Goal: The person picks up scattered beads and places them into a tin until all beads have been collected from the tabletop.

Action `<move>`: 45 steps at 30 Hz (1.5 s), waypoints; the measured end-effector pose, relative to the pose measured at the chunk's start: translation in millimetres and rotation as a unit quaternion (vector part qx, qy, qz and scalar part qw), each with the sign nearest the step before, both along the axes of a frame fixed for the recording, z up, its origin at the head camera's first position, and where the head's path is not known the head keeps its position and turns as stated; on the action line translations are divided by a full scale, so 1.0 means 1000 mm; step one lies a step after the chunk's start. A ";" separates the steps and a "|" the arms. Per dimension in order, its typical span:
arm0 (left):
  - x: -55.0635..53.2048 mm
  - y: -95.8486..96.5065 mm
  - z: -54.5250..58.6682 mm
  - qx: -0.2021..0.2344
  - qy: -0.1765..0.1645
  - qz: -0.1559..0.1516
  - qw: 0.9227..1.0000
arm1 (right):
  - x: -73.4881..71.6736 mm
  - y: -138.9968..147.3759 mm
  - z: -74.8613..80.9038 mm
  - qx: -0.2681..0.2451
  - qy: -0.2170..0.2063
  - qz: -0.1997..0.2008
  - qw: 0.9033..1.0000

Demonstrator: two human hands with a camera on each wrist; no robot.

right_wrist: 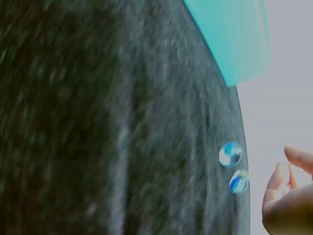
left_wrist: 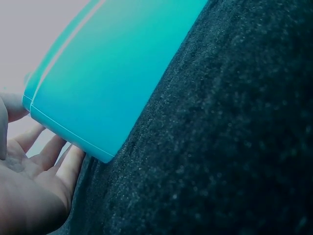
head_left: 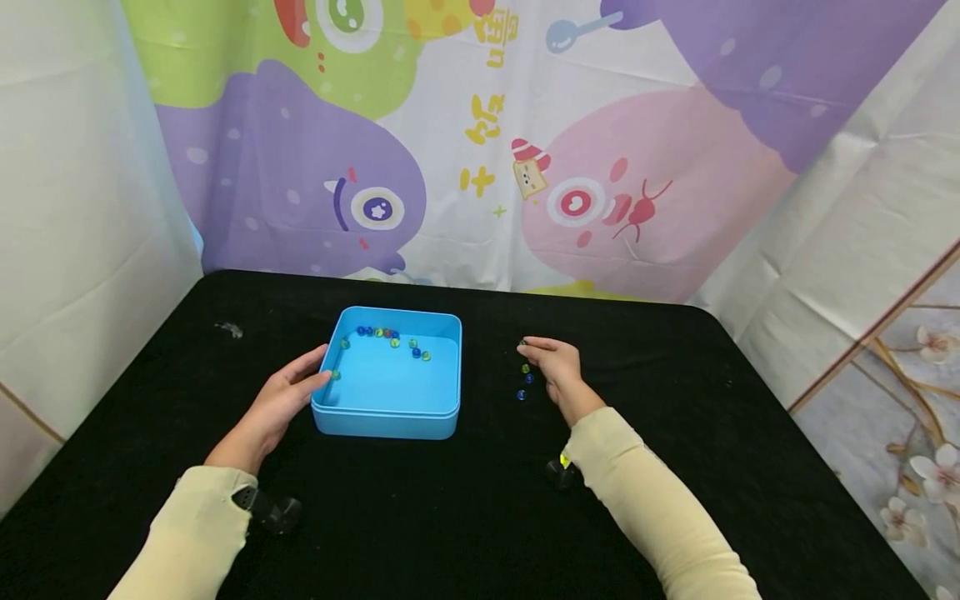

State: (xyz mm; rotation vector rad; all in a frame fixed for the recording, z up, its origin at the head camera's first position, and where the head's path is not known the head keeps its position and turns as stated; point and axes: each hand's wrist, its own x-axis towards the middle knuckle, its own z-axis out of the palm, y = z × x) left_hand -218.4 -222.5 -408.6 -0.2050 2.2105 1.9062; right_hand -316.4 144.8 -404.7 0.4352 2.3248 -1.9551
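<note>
A light-blue square box (head_left: pixel 386 425) stands on the black cloth, with several blue, green and reddish glass marbles (head_left: pixel 395 342) inside, mostly towards the back. My left hand (head_left: pixel 273 408) grips the box's left wall, thumb at the rim and the other fingers along the outside. To the right of the box, my right hand (head_left: pixel 558 367) pinches a small dark-green marble (head_left: pixel 522 342) between thumb and fingertips. Just below that hand lie a green marble (head_left: pixel 526 368) and two blue ones (head_left: pixel 521 395). The right wrist view shows two blue marbles (right_wrist: pixel 231 154) near the fingers; the pinched one is hidden there.
A black cloth (head_left: pixel 420 517) covers the table. Behind it hangs a curtain (head_left: pixel 480 242) with cartoon figures, and white fabric closes off both sides. Near the table's back left corner lies a small clear scrap (head_left: pixel 231 330).
</note>
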 end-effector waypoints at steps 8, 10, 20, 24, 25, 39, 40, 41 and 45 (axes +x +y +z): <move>0.000 0.000 -0.001 0.003 0.000 0.001 1.000 | 0.003 -0.023 0.012 -0.004 0.020 0.025 0.999; 0.000 0.000 0.000 0.003 -0.002 0.001 1.000 | 0.004 -0.031 0.015 -0.005 0.022 0.033 0.999; -0.001 0.001 -0.001 0.002 -0.006 0.003 1.000 | 0.013 -0.066 0.028 -0.030 0.030 0.077 0.996; -0.001 0.001 -0.002 0.005 -0.003 0.001 1.000 | 0.017 -0.077 0.030 -0.047 0.033 0.092 0.994; -0.001 0.001 -0.002 0.005 -0.002 0.000 1.000 | 0.018 -0.080 0.030 -0.051 0.034 0.095 0.994; -0.001 0.002 -0.001 -0.004 0.001 0.003 1.000 | 0.029 -0.113 0.034 -0.058 0.038 0.132 0.989; -0.001 0.002 -0.001 -0.004 0.001 0.003 1.000 | 0.030 -0.116 0.034 -0.062 0.038 0.134 0.988; -0.001 0.001 -0.001 -0.005 0.001 0.003 1.000 | 0.032 -0.118 0.034 -0.064 0.039 0.137 0.988; -0.001 0.001 -0.001 -0.004 0.000 0.001 1.000 | 0.036 -0.124 0.034 -0.069 0.033 0.146 0.986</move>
